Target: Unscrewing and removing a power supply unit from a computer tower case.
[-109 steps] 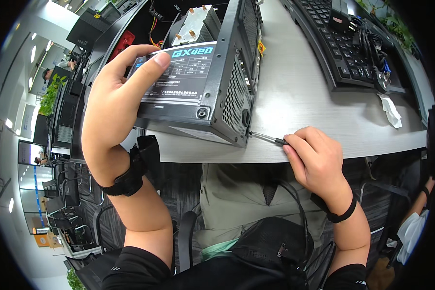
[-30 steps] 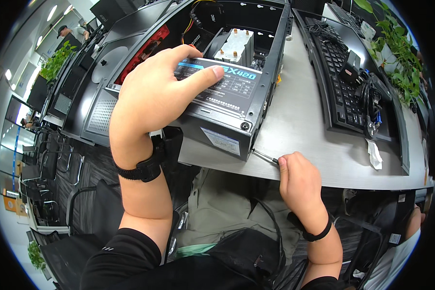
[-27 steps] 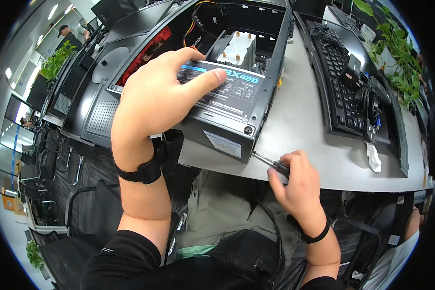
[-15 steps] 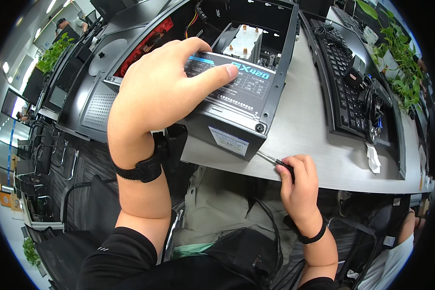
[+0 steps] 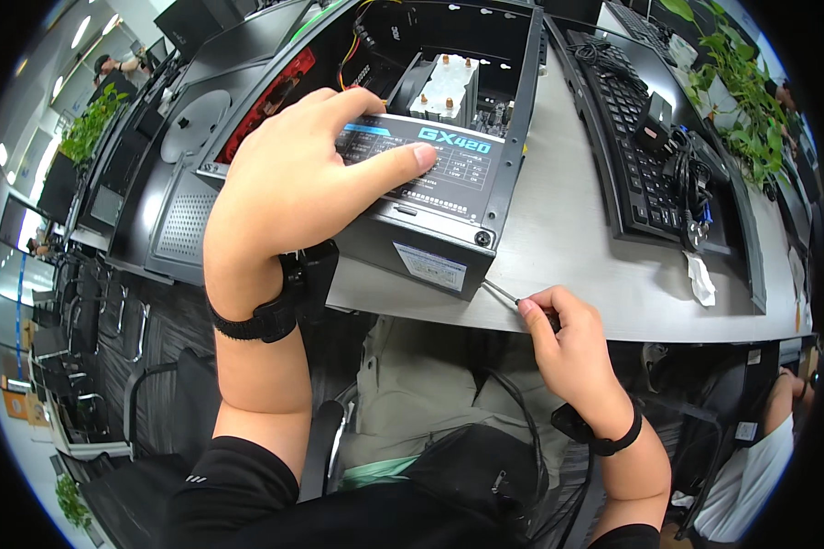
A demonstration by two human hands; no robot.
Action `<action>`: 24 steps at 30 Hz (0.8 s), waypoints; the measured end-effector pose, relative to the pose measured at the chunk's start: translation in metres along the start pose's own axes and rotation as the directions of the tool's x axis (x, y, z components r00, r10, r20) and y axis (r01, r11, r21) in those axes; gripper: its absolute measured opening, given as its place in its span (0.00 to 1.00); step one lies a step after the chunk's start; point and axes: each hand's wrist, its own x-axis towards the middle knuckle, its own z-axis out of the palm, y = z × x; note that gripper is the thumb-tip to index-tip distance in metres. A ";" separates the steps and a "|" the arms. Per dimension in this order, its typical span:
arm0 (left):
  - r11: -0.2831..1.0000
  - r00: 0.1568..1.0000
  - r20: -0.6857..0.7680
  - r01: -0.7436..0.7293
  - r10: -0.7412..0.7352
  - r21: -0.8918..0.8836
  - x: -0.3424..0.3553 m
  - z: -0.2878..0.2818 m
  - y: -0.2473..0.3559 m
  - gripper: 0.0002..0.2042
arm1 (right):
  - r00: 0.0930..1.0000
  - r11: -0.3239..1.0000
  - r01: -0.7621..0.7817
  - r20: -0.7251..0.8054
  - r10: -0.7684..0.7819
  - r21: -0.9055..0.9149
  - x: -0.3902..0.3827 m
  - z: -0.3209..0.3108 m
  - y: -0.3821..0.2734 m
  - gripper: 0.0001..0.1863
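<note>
My left hand (image 5: 307, 183) grips a black power supply unit (image 5: 449, 188) in the open computer case (image 5: 515, 119). Its thumb lies across the printed label; the other fingers curl over the far left edge, their tips partly hidden. At the near edge of the desk, my right hand (image 5: 572, 339) is closed around the dark handle of a screwdriver (image 5: 502, 293). The thin metal shaft points up and left to the case's near right corner; whether its tip meets a screw is hidden. Deeper in the case stands a silver-topped CPU cooler (image 5: 449, 87).
Right of the case, a black keyboard (image 5: 627, 174) lies in a dark tray-like panel, with bundled cables (image 5: 696, 192) on it. A crumpled white tissue (image 5: 701, 279) is near the panel's edge. Left is a perforated metal panel (image 5: 188, 224). A person (image 5: 751, 485) sits at the lower right.
My right wrist has turned a little and the handle is more covered by the fingers. The screwdriver tip stays by the case corner. My left hand keeps its hold; the whole view has shifted slightly.
</note>
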 end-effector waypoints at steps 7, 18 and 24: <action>0.993 0.991 0.068 -0.116 0.116 -0.004 -0.002 -0.010 -0.007 0.34 | 0.998 0.987 -0.063 0.005 0.063 0.149 -0.021 0.005 -0.003 0.08; 0.954 0.990 0.130 -0.015 0.057 -0.299 -0.021 -0.012 -0.009 0.24 | 0.800 0.201 -0.547 0.437 0.411 0.813 -0.059 0.040 0.025 0.13; 0.952 0.991 0.126 -0.005 0.046 -0.306 -0.021 -0.012 -0.006 0.23 | 0.713 -0.027 -0.653 0.627 0.314 0.757 -0.057 0.033 0.024 0.17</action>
